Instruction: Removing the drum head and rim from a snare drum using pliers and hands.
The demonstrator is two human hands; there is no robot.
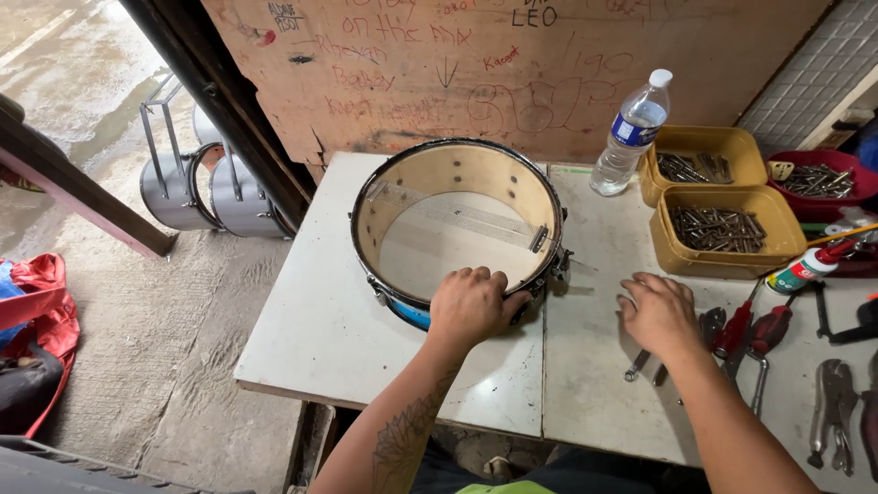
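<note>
The left hand (469, 306) grips the near rim of the drum (457, 229), fingers curled over the top edge & thumb on the outside. It is a snare drum shell w/ no top skin, so you see down inside to the thin wires on the bottom. The drum sits flat on the white table (320, 320), near the middle, a bit to the left.

The right hand (658, 311) lies flat & open on the table, holding nothing. Its fingers rest just by a small metal wrench (637, 366) and the red-handled screwdrivers (745, 331).

To do this well, I think the left hand should keep the drum from sliding while the right hand picks one tool only. Press down, don't squeeze hard, bc the shell is thin.

Farther out: a water bottle (631, 133) stands behind the drum on the right, next to yellow tubs (722, 229) full of metal screws. Pliers (830, 412) lie at the far right edge.
</note>
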